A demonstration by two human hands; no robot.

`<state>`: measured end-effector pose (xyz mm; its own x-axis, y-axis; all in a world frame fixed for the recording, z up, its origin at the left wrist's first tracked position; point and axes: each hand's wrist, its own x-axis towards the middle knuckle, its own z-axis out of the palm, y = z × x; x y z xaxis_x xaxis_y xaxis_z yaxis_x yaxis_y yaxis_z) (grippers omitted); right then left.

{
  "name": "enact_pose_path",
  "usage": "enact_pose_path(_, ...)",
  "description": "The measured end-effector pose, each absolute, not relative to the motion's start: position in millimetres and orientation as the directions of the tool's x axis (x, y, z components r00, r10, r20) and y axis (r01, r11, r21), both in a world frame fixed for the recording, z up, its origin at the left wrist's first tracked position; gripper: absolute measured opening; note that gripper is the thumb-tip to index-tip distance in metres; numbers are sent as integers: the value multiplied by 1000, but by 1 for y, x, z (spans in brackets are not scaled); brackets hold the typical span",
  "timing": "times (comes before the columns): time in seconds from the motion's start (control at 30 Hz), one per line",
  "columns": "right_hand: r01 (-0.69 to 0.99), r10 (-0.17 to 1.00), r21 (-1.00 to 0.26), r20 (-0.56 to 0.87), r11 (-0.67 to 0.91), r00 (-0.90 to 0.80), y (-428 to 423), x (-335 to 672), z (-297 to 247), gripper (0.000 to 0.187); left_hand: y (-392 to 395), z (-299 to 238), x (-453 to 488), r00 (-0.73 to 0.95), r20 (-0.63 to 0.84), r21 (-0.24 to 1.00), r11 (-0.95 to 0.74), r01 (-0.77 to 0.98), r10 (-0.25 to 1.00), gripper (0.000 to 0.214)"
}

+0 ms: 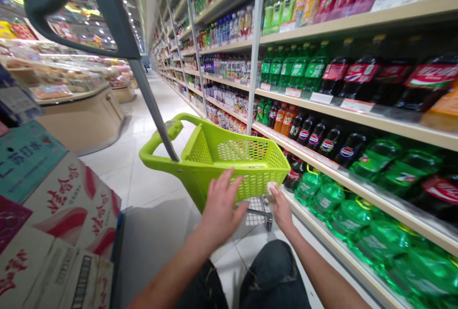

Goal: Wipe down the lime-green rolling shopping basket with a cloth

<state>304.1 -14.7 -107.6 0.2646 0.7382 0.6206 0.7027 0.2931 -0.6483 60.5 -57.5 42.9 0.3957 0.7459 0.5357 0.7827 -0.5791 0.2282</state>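
Note:
A lime-green shopping basket cart (229,156) stands in the aisle in front of me, its handle to the left. My left hand (222,204) reaches toward its near wall with fingers spread, holding nothing. My right hand (279,206) is closed round a small whitish thing (272,188) just below the basket's right corner; I cannot make out what it is. My knees in dark jeans (272,275) show at the bottom.
Shelves of soft-drink bottles (343,108) run along the right, green bottles (379,232) on the lowest shelf. Stacked cartons (53,228) stand at the left. Round display counters (78,108) lie beyond. A grey pole (150,99) crosses the view. White tiled aisle (143,165) stretches ahead.

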Motion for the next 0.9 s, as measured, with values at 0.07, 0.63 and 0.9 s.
enact_pose_path(0.07,749,676,-587,689,307,263,-9,308,-90,48,-17,80,51,310,541,208,-481,852,782,47)
enact_pose_path(0.63,808,679,-446,730,386,79,12,281,-71,56,19,31,21,299,492,-70,-306,950,818,60)
enact_pose_path(0.9,762,731,-451,682,465,-42,-4,257,-91,55,16,30,17,351,470,-107,-342,934,810,56)
